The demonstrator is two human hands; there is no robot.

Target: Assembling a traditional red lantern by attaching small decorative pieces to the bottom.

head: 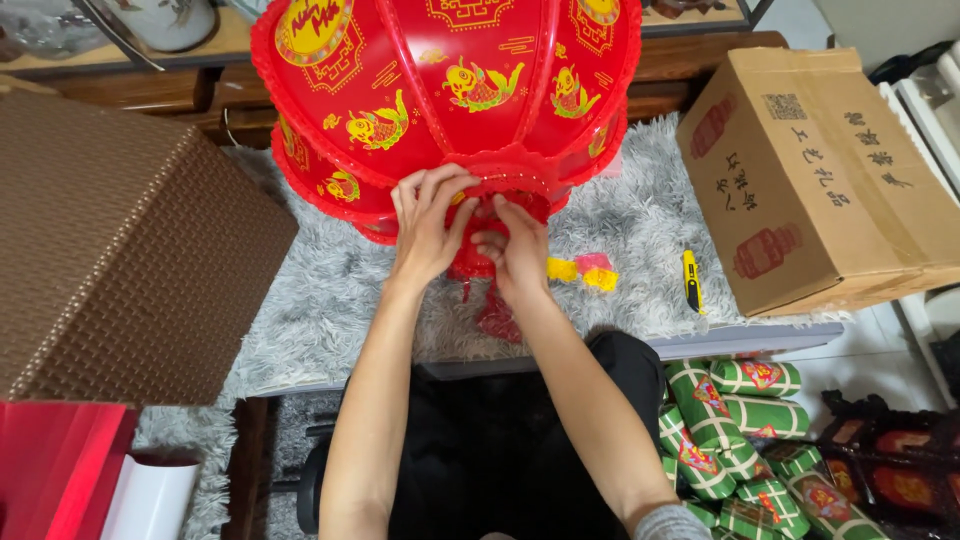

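red lantern (450, 90) with yellow fish prints lies tilted on the grey shaggy rug (640, 240) covering the desk, its bottom ring facing the person. left hand (428, 222): fingers spread flat over the ring's rim, touching it. right hand (515, 250): fingertips pressed together, pinching the red fitting at the ring's centre. yellow tassel bits (582, 272) and a yellow utility knife (691, 282) lie just right of the hands. cardboard box (815, 175) at far right, brown woven box (120, 250) at left.
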